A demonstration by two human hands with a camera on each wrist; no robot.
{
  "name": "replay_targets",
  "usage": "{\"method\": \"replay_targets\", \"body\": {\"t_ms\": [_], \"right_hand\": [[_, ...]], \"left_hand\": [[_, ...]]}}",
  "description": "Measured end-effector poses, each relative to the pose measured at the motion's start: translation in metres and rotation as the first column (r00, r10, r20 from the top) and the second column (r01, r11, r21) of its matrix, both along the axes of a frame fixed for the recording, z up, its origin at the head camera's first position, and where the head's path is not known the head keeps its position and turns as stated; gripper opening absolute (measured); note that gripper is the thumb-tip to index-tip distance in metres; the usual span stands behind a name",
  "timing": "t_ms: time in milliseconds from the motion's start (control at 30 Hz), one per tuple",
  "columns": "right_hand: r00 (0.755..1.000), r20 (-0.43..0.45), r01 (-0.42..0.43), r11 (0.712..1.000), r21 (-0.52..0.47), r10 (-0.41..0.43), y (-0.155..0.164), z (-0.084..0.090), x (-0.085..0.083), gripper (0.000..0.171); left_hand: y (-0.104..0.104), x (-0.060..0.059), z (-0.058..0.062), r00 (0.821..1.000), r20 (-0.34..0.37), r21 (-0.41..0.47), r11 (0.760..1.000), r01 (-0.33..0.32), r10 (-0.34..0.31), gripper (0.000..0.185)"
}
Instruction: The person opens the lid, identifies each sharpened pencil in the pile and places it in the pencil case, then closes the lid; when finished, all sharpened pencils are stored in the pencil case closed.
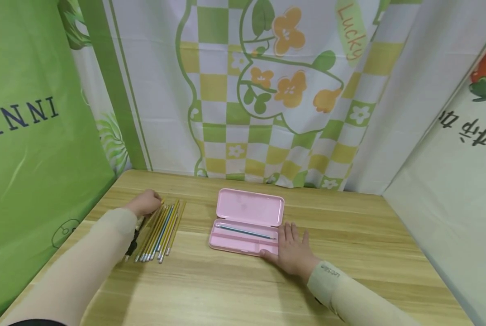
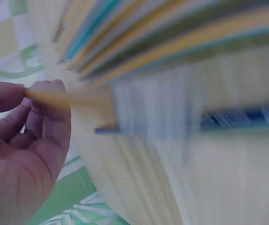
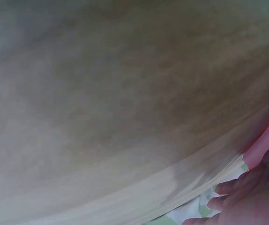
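My left hand (image 1: 146, 203) is at the far end of a bunch of pencils (image 1: 158, 232) on the left of the table. In the left wrist view its thumb and fingertips pinch the end of a yellow pencil (image 2: 50, 96), blurred along its length. A pink pencil case (image 1: 251, 207) lies with its lid raised near the middle. One blue-green pencil (image 1: 245, 232) lies in its long compartment. My right hand (image 1: 295, 253), fingers spread, rests against the case's right end, the thumb at its front edge. The right wrist view catches only part of that hand (image 3: 261, 197).
The bunch holds several yellow pencils and some blue ones, side by side, eraser ends towards me. Another dark blue pencil (image 2: 247, 117) shows in the left wrist view. A patterned curtain (image 1: 267, 136) hangs behind the wooden table (image 1: 226, 290); cloth panels stand at both sides.
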State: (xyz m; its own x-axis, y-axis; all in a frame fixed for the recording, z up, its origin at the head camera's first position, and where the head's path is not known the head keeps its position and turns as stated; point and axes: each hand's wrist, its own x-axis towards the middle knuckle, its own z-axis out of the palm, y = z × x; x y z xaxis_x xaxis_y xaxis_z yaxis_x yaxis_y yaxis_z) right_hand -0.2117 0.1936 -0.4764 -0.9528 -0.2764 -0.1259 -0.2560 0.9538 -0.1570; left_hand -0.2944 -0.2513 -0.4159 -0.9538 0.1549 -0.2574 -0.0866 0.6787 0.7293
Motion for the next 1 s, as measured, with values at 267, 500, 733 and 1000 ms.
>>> {"method": "replay_targets", "body": {"t_ms": [267, 500, 733, 1000], "right_hand": [[1.000, 0.002, 0.011, 1.000, -0.004, -0.010, -0.001, 0.005, 0.002, 0.108], [1.000, 0.019, 0.010, 1.000, -0.002, -0.010, -0.001, 0.005, 0.001, 0.109], [1.000, 0.005, 0.011, 1.000, -0.012, -0.010, -0.002, 0.008, 0.003, 0.108], [1.000, 0.010, 0.009, 1.000, -0.015, -0.009, -0.001, 0.007, 0.003, 0.110]], "left_hand": [[0.020, -0.010, 0.008, 0.997, 0.072, 0.297, 0.955, -0.010, -0.012, 0.048], [0.039, -0.017, 0.013, 0.998, 0.038, 0.273, 0.961, 0.042, -0.054, 0.043], [0.073, -0.022, 0.021, 0.991, -0.009, 0.257, 0.957, 0.131, -0.133, 0.036], [0.124, -0.023, 0.028, 0.934, -0.129, 0.012, 0.942, 0.337, -0.332, 0.035]]}}
